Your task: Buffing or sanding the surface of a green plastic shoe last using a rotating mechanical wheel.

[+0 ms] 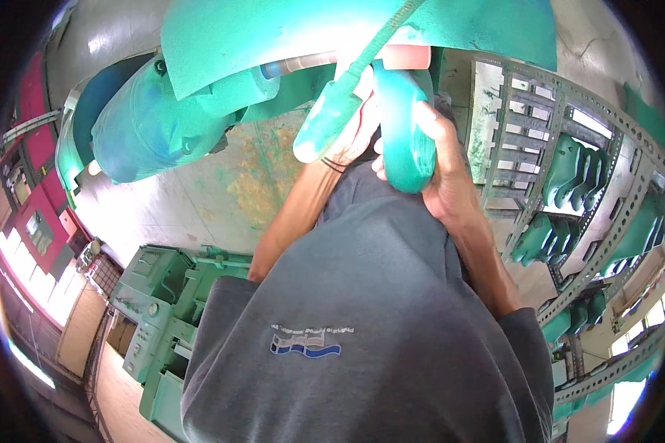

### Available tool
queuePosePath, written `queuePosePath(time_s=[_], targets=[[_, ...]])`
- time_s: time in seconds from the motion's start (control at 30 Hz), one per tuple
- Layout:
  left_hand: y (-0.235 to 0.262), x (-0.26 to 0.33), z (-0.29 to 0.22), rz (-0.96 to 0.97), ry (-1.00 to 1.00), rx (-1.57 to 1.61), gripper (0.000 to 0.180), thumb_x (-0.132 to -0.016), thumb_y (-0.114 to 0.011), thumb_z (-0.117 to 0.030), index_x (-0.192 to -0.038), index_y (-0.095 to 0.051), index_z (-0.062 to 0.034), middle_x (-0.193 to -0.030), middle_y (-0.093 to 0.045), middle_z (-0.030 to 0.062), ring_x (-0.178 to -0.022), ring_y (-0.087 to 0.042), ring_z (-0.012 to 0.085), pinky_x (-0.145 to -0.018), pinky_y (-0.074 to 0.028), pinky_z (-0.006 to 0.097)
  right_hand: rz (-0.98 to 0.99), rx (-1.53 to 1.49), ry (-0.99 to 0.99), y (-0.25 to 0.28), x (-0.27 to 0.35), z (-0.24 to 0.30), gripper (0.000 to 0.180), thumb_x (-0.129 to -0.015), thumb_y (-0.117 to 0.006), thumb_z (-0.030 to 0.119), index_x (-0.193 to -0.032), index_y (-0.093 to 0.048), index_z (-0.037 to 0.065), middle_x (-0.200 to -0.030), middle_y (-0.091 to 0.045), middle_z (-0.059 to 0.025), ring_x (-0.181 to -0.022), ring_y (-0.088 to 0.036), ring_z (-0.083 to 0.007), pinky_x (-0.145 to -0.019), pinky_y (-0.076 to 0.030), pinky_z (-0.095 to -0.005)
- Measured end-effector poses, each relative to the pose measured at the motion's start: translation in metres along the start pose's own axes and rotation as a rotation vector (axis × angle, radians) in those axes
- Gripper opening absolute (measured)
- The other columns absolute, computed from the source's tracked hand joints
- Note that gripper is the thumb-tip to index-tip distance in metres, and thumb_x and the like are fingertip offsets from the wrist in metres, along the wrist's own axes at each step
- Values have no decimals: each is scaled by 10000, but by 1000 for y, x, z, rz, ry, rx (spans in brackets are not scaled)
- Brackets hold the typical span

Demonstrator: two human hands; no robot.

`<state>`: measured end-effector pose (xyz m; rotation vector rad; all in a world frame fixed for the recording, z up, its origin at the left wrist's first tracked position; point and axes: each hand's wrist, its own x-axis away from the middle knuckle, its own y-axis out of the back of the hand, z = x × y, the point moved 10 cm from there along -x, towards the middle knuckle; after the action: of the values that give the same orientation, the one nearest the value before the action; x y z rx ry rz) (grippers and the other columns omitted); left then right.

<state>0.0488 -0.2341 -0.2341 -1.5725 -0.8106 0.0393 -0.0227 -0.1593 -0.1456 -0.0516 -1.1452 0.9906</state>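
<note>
The dark shirt [377,310] fills the lower middle, and beyond it the broad green hood [273,29] of a machine spans the top. To the right stands a rack [597,101] of perforated metal carrying curved green parts [567,173]; to the lower left is a green cabinet [151,325], and above that a rounded drum [151,125].

The green piece [408,144] is between the two hands, in front of the body and off the floor. Its long axis runs roughly away from the chest, with the rounded end toward the shirt and the far end just beside a reddish block [408,57] below the hood's edge. Whether that end touches the block cannot be told. A bulbous green fitting [326,122] on a ribbed stem slants down on the left, in front of part of the left hand [360,131].

The right hand [447,166] is clamped on the piece, its thumb laid along the right side. Its forearm reaches forward and slightly inward. The left hand lies at the piece's left side, nearer its far half, seemingly against it; the fitting hides too much to tell how far its fingers are closed. Its forearm slants forward and to the right.
</note>
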Motion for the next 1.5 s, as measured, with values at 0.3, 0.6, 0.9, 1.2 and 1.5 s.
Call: queuePosePath(time_s=[0.3, 0.6, 0.9, 1.2, 1.5], targets=[[6, -1, -1, -12, -105, -87, 463, -1090, -539, -257, -1466, -474, 5, -1362, -622, 126, -1224, -622, 242, -1069, -512, 396, 9, 289, -26, 14, 2, 29, 634, -976, -611, 516, -1309, -492, -10, -893, -686, -160, -652, -712, -219, -576, -599, -325], [-30, 44, 7, -174, -36, -253, 353, -1040, -613, -137, -1342, -543, 30, -1261, -661, 106, -1175, -665, 233, -1044, -560, 395, 81, 596, -108, 45, 45, 19, 872, -838, -744, 488, -1475, -410, -3, -1117, -672, -178, -935, -717, -247, -829, -585, -366], [-61, 85, -10, -68, -298, -474, 541, -981, -666, -42, -1471, -438, -31, -1341, -616, 89, -1136, -619, 125, -899, -530, 306, 399, 290, -116, 67, 49, -20, 753, -953, -717, 464, -1534, -472, 51, -1379, -623, -127, -1226, -623, -207, -1036, -503, -318], [-33, 69, 12, -148, -59, -496, 604, -978, -711, -88, -1518, -451, -24, -1291, -640, 71, -1111, -631, 139, -943, -528, 289, -63, 492, -200, 119, 23, -65, 571, -1097, -456, 483, -1373, -619, 11, -1187, -708, -89, -940, -693, -114, -818, -574, -249], [-25, 68, 26, -261, -228, -851, 606, -897, -828, -310, -1362, -572, -18, -1209, -637, 53, -1053, -616, 149, -894, -533, 320, -115, 231, 31, 103, 4, -69, 536, -1096, -457, 482, -1289, -653, 22, -1063, -709, -64, -869, -684, -114, -712, -552, -255]])
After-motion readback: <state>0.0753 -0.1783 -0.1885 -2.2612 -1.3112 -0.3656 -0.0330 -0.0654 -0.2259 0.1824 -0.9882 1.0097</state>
